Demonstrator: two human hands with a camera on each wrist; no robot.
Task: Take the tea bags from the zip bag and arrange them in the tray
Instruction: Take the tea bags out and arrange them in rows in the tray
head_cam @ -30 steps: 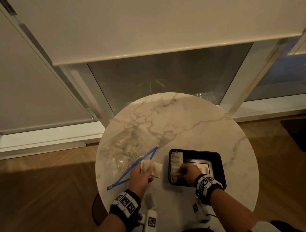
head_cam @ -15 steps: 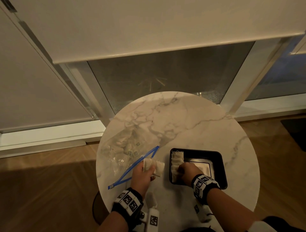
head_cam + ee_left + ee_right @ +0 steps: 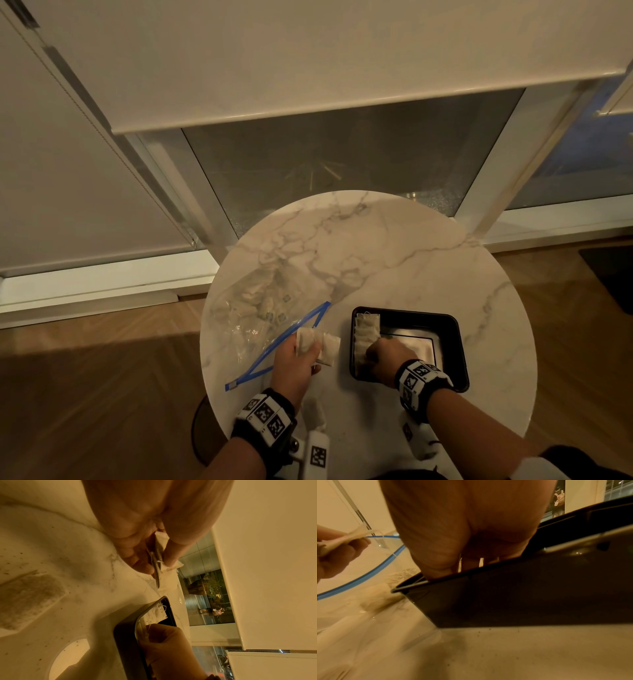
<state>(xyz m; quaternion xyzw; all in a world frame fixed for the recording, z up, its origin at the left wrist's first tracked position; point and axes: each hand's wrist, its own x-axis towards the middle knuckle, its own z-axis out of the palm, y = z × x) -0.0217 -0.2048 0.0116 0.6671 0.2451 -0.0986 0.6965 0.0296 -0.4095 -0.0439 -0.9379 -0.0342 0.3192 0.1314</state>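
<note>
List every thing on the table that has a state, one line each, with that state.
zip bag: open, lying flat, tea bags still inside
tray: on the table, a row of tea bags along its left side, the rest bare
left hand: holds a few tea bags between zip bag and tray
right hand: in the tray, fingers curled at the row

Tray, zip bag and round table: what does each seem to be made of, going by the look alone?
Tray: black and glossy with a thin rolled rim, probably plastic or coated metal; which one cannot be told. Zip bag: clear, crinkled plastic film with a blue zip strip; tea bags show through it. Table: white top with grey veins and a polished sheen, marble or a marble-look surface.
</note>
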